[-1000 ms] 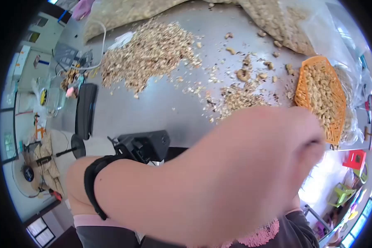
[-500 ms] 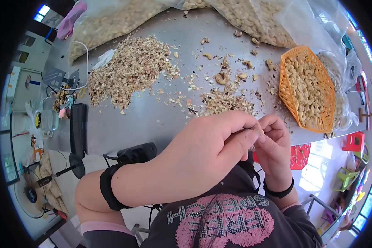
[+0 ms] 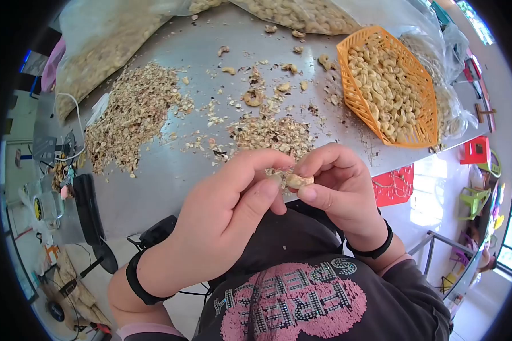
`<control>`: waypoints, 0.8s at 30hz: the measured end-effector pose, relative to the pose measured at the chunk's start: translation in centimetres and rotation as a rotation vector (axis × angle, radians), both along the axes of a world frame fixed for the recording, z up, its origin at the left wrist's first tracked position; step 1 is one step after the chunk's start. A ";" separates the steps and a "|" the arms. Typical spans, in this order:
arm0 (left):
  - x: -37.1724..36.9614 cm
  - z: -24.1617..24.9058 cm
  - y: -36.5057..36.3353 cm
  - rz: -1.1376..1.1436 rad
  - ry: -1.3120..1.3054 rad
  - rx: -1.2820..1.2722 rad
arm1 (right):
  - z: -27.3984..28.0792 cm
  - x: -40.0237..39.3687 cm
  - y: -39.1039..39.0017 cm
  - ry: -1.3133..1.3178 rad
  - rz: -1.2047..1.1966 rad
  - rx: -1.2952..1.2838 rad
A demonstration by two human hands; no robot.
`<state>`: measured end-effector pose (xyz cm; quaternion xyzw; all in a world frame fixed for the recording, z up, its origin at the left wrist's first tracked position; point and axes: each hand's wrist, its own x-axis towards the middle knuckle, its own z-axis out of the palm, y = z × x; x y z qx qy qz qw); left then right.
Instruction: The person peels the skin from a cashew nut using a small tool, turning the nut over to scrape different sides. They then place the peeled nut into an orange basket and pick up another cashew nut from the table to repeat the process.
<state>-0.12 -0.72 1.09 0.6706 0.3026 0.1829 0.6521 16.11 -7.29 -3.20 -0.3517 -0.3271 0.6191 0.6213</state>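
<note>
Above my lap, at the table's front edge, a pale cashew nut (image 3: 299, 181) with flaky bits at its left end is between my fingertips. My right hand (image 3: 344, 196) pinches it between thumb and forefinger. My left hand (image 3: 224, 202) is curled around its other end, with thumb and forefinger against it; the exact contact is partly hidden. Just beyond the fingers lies a small heap of skin flakes (image 3: 273, 135). An orange plastic basket (image 3: 347, 74) full of cashew nuts (image 3: 389, 94) stands to the right.
A larger heap of skin flakes (image 3: 133, 113) covers the left of the metal table (image 3: 202, 45). Plastic bags of cashews (image 3: 102, 45) line the back. Loose nuts (image 3: 253, 98) are scattered mid-table. A black case (image 3: 87, 204) lies at the left edge; a red stool (image 3: 393, 186) is below right.
The view has shifted right, so the table's things sit further left. My hands have parted slightly and turned, and the cashew nut, hidden before, now shows between the fingertips.
</note>
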 end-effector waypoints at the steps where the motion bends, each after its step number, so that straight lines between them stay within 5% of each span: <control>1: 0.0 -0.1 -0.1 -0.012 -0.013 -0.039 | 0.2 0.0 0.0 0.001 0.014 0.009; 11: -0.2 -0.5 -0.9 -0.012 -0.079 -0.130 | 0.2 0.4 -0.3 0.038 0.028 -0.053; 16: -0.4 -0.6 -1.0 -0.082 -0.047 0.131 | 0.5 0.3 -0.4 -0.110 -0.021 0.066; 24: -0.7 -0.6 -1.0 -0.074 -0.013 0.204 | 0.6 0.2 -0.2 -0.325 -0.094 0.251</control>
